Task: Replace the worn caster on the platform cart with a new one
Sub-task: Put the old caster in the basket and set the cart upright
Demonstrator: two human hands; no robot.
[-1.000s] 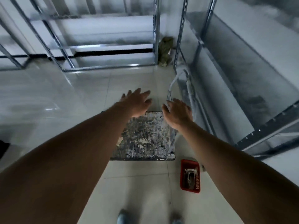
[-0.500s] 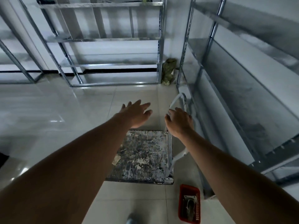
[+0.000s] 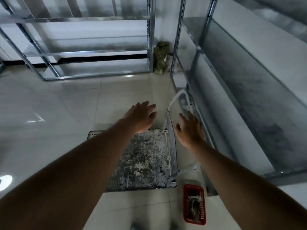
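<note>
Both hands, left hand [image 3: 141,117] and right hand [image 3: 190,128], hovered spread (holding nothing) over the platform cart [image 3: 142,160] at mid-frame.

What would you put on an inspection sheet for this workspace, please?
Surface: glossy pale floor tiles, with reflections.
Job's things: platform cart deck up, paint-spattered, wheels hidden; white handle along its right edge; caster in a red basket on the floor by the cart's near right corner.
Clutter: green bundle in the far corner.
Hands: left hand and right hand open, fingers spread, above the cart's far end, gripping nothing.
Cables: nothing seen.
Surroundings: metal shelving behind and to the right.
</note>
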